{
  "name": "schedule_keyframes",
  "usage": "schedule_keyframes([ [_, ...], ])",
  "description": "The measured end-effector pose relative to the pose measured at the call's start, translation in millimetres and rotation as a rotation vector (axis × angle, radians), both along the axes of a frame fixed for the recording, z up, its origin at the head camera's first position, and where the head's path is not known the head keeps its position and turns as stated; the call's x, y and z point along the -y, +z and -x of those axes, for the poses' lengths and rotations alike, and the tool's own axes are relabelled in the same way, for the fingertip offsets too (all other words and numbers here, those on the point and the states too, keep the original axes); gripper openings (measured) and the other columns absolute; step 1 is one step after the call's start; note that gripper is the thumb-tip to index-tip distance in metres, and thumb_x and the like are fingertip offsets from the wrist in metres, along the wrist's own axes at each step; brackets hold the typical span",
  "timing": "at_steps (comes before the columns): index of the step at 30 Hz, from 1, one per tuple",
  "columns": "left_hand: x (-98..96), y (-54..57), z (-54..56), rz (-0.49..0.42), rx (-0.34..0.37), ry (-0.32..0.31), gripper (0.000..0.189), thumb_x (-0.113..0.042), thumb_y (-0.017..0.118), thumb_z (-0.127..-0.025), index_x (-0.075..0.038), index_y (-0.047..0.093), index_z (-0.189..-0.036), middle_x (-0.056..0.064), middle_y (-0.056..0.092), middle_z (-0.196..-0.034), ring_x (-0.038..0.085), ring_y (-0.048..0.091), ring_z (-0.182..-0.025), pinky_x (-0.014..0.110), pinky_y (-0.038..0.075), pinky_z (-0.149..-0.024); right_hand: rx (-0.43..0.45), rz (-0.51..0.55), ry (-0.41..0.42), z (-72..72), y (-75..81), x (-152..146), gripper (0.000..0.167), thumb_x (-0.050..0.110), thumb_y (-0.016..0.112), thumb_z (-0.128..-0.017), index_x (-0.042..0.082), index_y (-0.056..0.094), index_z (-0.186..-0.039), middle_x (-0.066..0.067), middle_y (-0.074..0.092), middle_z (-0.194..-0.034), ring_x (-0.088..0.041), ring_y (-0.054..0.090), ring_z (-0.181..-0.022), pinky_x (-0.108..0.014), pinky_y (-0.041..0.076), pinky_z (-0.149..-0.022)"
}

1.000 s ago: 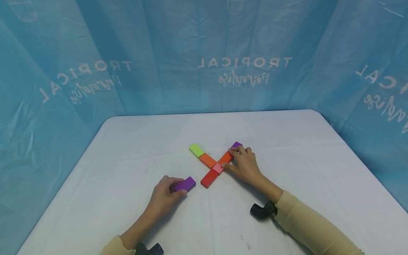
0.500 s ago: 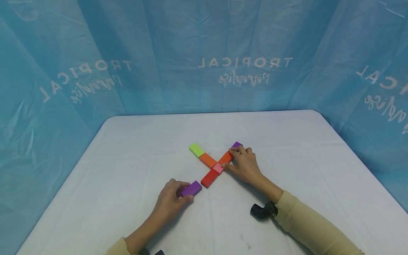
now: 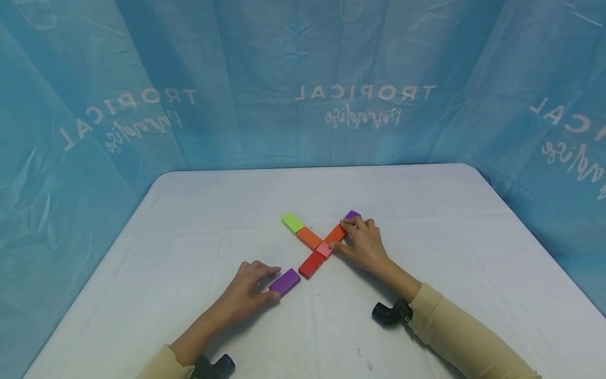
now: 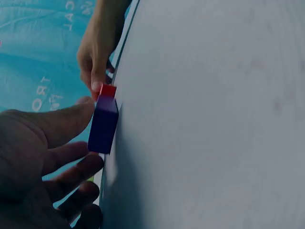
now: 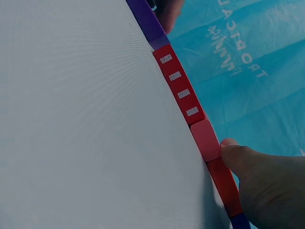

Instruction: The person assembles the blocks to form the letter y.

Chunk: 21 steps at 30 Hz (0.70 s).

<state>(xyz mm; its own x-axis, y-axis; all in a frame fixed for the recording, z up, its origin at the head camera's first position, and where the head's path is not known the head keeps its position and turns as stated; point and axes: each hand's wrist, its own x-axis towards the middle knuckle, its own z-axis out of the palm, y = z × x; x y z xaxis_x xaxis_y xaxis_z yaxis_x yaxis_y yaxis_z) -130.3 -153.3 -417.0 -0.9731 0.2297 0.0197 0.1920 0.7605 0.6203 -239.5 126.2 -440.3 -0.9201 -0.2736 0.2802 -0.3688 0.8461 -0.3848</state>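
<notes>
My left hand is spread around a purple block, thumb and fingers apart at its sides. That block lies end to end with a red block; the left wrist view shows the thumb close beside the purple block. A small pink block follows the red one, then an orange block. My right hand holds this orange block, its thumb against the pink block and its index finger at the far end. Another purple block is partly hidden by the fingers.
A second orange block branches off toward the back left, with a lime green block at its end. The blocks lie on a white-covered table. A blue printed curtain surrounds its back and sides.
My left hand has brought the purple block rightward to the red block's end, then loosened its fingers and drawn back slightly. My right hand has stayed in place.
</notes>
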Motion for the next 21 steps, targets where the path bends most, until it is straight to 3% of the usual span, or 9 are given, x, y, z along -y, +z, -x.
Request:
schedule_keyframes([
  [4, 10.1, 1.4, 2.6, -0.016, 0.060, -0.091, 0.051, -0.024, 0.075, -0.078, -0.022, 0.060, -0.127, -0.008, 0.060, -0.110, 0.011, 0.041, -0.103, 0.029, 0.042, -0.085, -0.008, 0.001, 0.003, 0.1, 0.2, 0.2, 0.068, 0.048, 0.072, -0.077, 0.006, 0.058, -0.128, -0.012, 0.055, -0.122, -0.031, 0.044, -0.105, -0.046, 0.038, -0.086],
  [11, 19.6, 1.3, 7.0, -0.025, 0.076, -0.221, 0.049, -0.026, 0.070, -0.083, -0.024, 0.057, -0.130, -0.004, 0.059, -0.119, 0.015, 0.040, -0.109, 0.031, 0.042, -0.088, -0.006, 0.004, 0.006, 0.3, -0.4, 0.0, 0.068, 0.049, 0.071, -0.077, 0.006, 0.058, -0.128, -0.012, 0.055, -0.123, -0.031, 0.044, -0.105, -0.046, 0.037, -0.087],
  [21, 13.1, 0.4, 4.9, -0.041, 0.094, -0.162, 0.046, -0.019, 0.070, -0.082, -0.026, 0.060, -0.127, -0.010, 0.060, -0.113, 0.012, 0.041, -0.107, 0.032, 0.041, -0.088, -0.007, 0.007, 0.010, 0.2, -0.5, -0.4, 0.067, 0.046, 0.072, -0.077, 0.005, 0.058, -0.128, -0.012, 0.055, -0.122, -0.031, 0.044, -0.104, -0.045, 0.037, -0.085],
])
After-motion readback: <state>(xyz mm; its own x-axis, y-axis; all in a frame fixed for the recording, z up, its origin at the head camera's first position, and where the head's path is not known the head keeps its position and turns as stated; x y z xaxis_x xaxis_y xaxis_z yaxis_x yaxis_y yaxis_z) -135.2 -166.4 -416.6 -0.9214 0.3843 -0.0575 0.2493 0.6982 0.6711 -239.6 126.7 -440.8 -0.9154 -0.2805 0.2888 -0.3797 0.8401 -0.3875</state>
